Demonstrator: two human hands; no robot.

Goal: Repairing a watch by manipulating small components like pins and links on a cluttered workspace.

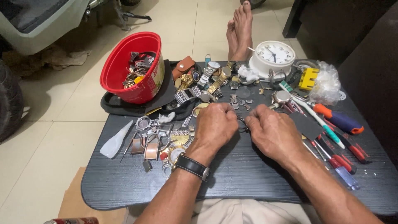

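Matt, dark wood-grain worktop (248, 174) carries shiny metal watch parts (207, 83), a glossy red plastic bucket (124, 66) and plastic-handled screwdrivers (340, 159).

Evenly lit by soft indoor light, moderately bright. Faint shadows beneath the hands (244, 128) on the dark wood-grain bench (248, 174). Mild glare on pale floor tiles (49, 124). Sharp centre, slight wide-angle stretching at edges.
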